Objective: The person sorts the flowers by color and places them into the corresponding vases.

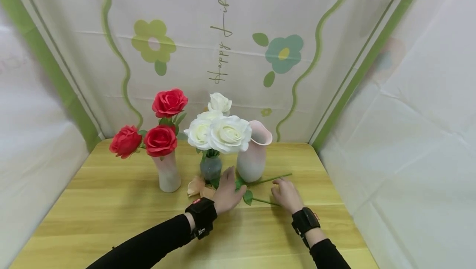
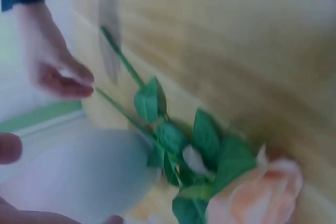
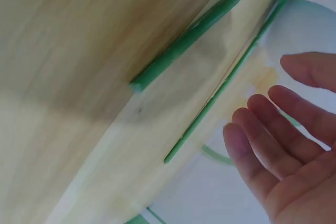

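Note:
Two peach-coloured artificial roses [image 1: 196, 186] lie on the wooden table, their green stems [image 3: 184, 48] pointing right. In the left wrist view, one peach bloom [image 2: 265, 195] and several green leaves [image 2: 207, 137] show close up. My left hand [image 1: 229, 194] hovers around the leaves with its fingers extended, gripping nothing. Beside the stem ends is my right hand [image 1: 288, 194]. In the right wrist view its fingers [image 3: 286, 150] are loosely bent and apart from the stems, with nothing between them. Just behind the stems stands a pink-and-white vase [image 1: 251, 163] with a wavy rim.
White roses [image 1: 228, 134] fill a small grey vase [image 1: 210, 167] in the middle. Further left, red roses [image 1: 160, 140] stand in another pink-and-white vase [image 1: 169, 176]. A printed cloth [image 1: 193, 54] hangs behind the table [image 1: 111, 203], and white cloth [image 1: 405, 149] hangs along its sides.

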Motion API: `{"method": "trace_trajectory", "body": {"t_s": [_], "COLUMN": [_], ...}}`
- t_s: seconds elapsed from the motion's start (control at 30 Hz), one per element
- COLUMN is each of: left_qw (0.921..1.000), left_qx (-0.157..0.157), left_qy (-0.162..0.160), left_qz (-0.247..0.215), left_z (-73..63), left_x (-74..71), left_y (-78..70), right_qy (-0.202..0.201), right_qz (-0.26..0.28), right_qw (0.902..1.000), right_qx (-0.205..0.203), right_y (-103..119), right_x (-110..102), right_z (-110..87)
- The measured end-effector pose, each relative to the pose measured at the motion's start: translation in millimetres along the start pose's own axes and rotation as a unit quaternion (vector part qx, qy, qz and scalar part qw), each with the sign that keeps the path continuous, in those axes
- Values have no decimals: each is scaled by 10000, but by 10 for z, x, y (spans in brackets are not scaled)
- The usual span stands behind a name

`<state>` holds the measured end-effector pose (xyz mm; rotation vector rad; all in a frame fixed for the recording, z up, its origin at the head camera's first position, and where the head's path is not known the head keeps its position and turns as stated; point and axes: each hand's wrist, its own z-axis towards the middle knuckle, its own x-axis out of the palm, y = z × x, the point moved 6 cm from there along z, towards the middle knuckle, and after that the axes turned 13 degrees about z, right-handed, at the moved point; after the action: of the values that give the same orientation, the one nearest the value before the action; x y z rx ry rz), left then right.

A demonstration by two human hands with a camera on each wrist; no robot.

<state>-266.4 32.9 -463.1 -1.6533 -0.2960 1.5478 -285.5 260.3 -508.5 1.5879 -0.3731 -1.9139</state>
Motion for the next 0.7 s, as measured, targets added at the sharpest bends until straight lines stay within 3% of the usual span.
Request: {"method": "trace_trajectory", "body": {"t_s": [0.23,0.43,0.57,0.7], "left_qw": [9914,9786,9799,9848], "left_qx": [739,1322,1330,1108], "left_qy": [-1045,-1569,-1378,-1122], "left_qz": [273,-121,-555,-730], "left_z": [465,752,859,936], "left_x": [-54,-183,-211,-174], "left_y": [-10,-137,-150,-100], "right_qy": [377,357,437,745], "right_qz": [-447,-857,-1222,-1540], "right_qw": [9971,9890,9808,9736], "right_qx": [-484,-1148,-1457,-1509], "right_y": [-67,-52,-17,2], "right_x": [76,162,233,328], "right_z": [36,66,65,58]}}
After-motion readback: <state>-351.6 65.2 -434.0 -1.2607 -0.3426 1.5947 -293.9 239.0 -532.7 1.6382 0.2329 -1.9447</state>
